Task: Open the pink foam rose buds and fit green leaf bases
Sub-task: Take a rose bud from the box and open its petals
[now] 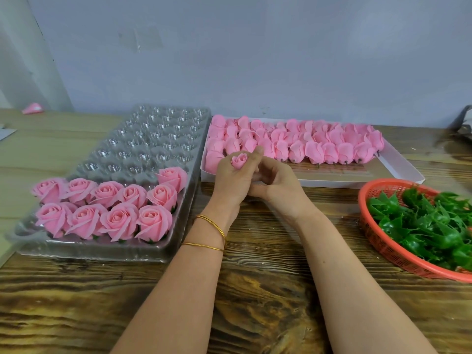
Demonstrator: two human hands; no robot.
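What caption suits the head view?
Left hand holds a pink rose bud, right hand close by, between finished roses and a basket of leaf bases.

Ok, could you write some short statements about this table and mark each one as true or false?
1. The left hand holds a pink bud. True.
2. The green leaf bases lie in a blue basket. False: the basket is red.
3. The clear tray is full of open roses. False: they fill only its near end.
4. Closed buds lie in the white box. True.
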